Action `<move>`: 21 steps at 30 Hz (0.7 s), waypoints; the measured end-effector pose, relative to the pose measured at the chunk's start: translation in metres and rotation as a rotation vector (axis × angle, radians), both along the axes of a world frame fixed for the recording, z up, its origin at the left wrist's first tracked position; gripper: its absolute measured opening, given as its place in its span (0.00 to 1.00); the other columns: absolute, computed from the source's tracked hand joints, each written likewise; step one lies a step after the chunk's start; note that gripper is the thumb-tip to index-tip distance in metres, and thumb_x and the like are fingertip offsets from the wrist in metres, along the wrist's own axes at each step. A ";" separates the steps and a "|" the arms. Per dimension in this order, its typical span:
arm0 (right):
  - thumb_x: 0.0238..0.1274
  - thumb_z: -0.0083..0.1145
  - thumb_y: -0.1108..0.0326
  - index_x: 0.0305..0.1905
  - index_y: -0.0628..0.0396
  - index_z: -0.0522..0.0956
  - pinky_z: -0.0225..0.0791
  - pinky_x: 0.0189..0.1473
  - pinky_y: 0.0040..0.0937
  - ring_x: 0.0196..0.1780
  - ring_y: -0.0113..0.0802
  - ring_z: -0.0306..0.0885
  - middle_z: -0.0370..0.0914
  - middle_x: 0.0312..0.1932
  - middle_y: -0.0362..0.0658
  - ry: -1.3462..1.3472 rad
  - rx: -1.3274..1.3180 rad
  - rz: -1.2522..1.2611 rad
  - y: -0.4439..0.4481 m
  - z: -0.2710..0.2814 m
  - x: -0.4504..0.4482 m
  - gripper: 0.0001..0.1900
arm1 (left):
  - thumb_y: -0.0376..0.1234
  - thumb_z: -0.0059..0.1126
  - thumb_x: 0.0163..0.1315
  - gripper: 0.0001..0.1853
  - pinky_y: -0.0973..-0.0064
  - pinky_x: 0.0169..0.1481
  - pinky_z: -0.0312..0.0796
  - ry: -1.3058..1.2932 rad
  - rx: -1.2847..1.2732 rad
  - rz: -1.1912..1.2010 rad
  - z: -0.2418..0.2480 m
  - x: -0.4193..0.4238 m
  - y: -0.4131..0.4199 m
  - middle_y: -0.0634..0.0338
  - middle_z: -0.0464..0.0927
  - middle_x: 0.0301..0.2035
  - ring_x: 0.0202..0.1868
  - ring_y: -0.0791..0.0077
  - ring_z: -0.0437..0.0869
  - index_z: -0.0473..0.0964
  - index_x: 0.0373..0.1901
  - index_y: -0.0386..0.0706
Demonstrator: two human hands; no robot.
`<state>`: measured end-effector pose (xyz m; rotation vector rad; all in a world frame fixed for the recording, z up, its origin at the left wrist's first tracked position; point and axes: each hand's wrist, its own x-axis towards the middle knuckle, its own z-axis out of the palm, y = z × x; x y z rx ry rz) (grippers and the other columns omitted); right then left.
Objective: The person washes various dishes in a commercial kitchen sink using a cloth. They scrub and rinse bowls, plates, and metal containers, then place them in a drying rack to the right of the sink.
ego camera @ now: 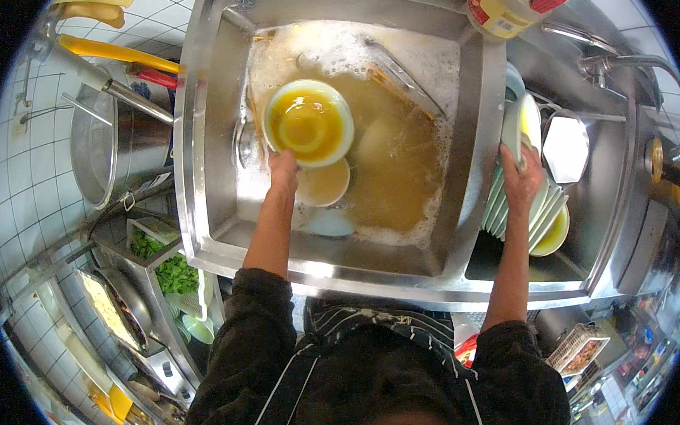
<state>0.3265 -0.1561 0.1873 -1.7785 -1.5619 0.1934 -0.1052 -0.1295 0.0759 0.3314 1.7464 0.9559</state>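
My left hand grips the near rim of a round bowl with a yellow inside, over the left basin of a steel sink. Liquid shines in that bowl. Just below it, another round dish lies in the cloudy, foamy water. At the right basin, my right hand holds a pale bowl tipped on its side. Beneath this hand, several plates lean on edge in a row. A yellow-lined bowl rests beside them, and a white angular dish stands to their right.
Chopsticks and a long metal utensil lie in the foam. A plastic jug stands on the back ledge between the basins. A faucet rises beyond the right basin. Leftward are a large metal pot and leafy greens.
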 end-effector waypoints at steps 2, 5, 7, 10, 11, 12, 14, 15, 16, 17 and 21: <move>0.53 0.62 0.66 0.38 0.64 0.78 0.68 0.41 0.33 0.38 0.41 0.76 0.76 0.34 0.50 0.111 -0.047 -0.103 0.006 -0.007 -0.004 0.12 | 0.25 0.47 0.52 0.32 0.68 0.49 0.70 0.016 0.094 -0.073 0.007 0.008 -0.011 0.50 0.68 0.50 0.48 0.63 0.73 0.52 0.61 0.36; 0.52 0.61 0.68 0.35 0.62 0.78 0.69 0.41 0.34 0.37 0.43 0.76 0.77 0.33 0.50 0.106 0.019 -0.226 0.004 0.003 -0.022 0.08 | 0.29 0.52 0.50 0.36 0.68 0.56 0.64 -0.015 0.089 -0.227 0.016 0.031 -0.035 0.48 0.65 0.52 0.54 0.62 0.68 0.49 0.62 0.38; 0.53 0.60 0.69 0.34 0.60 0.78 0.69 0.41 0.34 0.37 0.44 0.76 0.77 0.33 0.50 0.126 0.053 -0.197 -0.009 0.017 -0.039 0.06 | 0.33 0.55 0.51 0.37 0.67 0.56 0.64 -0.116 0.080 -0.247 0.022 0.049 -0.048 0.47 0.65 0.51 0.54 0.62 0.67 0.49 0.62 0.38; 0.52 0.55 0.74 0.35 0.56 0.78 0.70 0.39 0.41 0.35 0.47 0.75 0.77 0.30 0.49 0.064 0.017 0.224 -0.028 0.012 -0.106 0.05 | 0.40 0.58 0.51 0.39 0.67 0.56 0.64 -0.329 -0.012 -0.128 0.026 0.066 -0.061 0.48 0.64 0.52 0.55 0.61 0.67 0.50 0.62 0.39; 0.52 0.51 0.75 0.42 0.54 0.77 0.70 0.39 0.44 0.37 0.49 0.75 0.77 0.34 0.51 0.129 0.036 0.328 -0.031 0.005 -0.134 0.11 | 0.41 0.58 0.51 0.38 0.68 0.55 0.65 -0.331 -0.028 -0.147 0.026 0.068 -0.063 0.49 0.65 0.51 0.54 0.61 0.68 0.52 0.62 0.39; 0.51 0.48 0.73 0.53 0.51 0.71 0.70 0.40 0.46 0.41 0.51 0.75 0.75 0.41 0.54 0.059 -0.402 0.397 -0.048 0.004 -0.154 0.20 | 0.42 0.58 0.52 0.38 0.68 0.54 0.66 -0.330 -0.042 -0.166 0.024 0.068 -0.063 0.49 0.66 0.51 0.53 0.62 0.69 0.53 0.61 0.40; 0.51 0.48 0.68 0.63 0.49 0.61 0.69 0.43 0.48 0.47 0.55 0.73 0.71 0.48 0.57 0.071 -0.903 0.675 -0.058 -0.020 -0.196 0.29 | 0.44 0.57 0.53 0.34 0.69 0.52 0.67 -0.316 -0.059 -0.221 0.018 0.061 -0.060 0.51 0.68 0.49 0.51 0.63 0.71 0.58 0.59 0.40; 0.51 0.49 0.66 0.64 0.49 0.60 0.68 0.47 0.48 0.51 0.55 0.71 0.69 0.51 0.58 0.062 -1.067 0.841 -0.063 -0.034 -0.211 0.31 | 0.43 0.57 0.53 0.32 0.69 0.52 0.68 -0.303 -0.060 -0.256 0.014 0.056 -0.056 0.52 0.70 0.48 0.50 0.64 0.72 0.60 0.58 0.39; 0.52 0.50 0.66 0.63 0.49 0.61 0.66 0.50 0.50 0.54 0.55 0.68 0.68 0.53 0.59 0.014 -0.961 0.842 -0.074 -0.046 -0.218 0.30 | 0.43 0.57 0.54 0.30 0.70 0.51 0.68 -0.304 -0.019 -0.307 0.009 0.051 -0.053 0.53 0.71 0.47 0.49 0.65 0.73 0.63 0.56 0.39; 0.52 0.50 0.66 0.63 0.50 0.63 0.63 0.53 0.51 0.56 0.56 0.66 0.66 0.55 0.59 -0.025 -0.821 0.840 -0.086 -0.059 -0.220 0.28 | 0.43 0.56 0.54 0.28 0.70 0.50 0.68 -0.350 -0.112 -0.357 0.003 0.046 -0.049 0.53 0.72 0.46 0.47 0.65 0.74 0.65 0.54 0.38; 0.50 0.54 0.65 0.59 0.53 0.68 0.61 0.57 0.48 0.59 0.53 0.63 0.63 0.57 0.62 -0.248 -0.716 0.708 -0.092 -0.110 -0.204 0.26 | 0.43 0.53 0.56 0.22 0.69 0.48 0.71 -0.330 -0.268 -0.542 -0.025 0.047 -0.034 0.55 0.76 0.41 0.41 0.65 0.78 0.71 0.48 0.37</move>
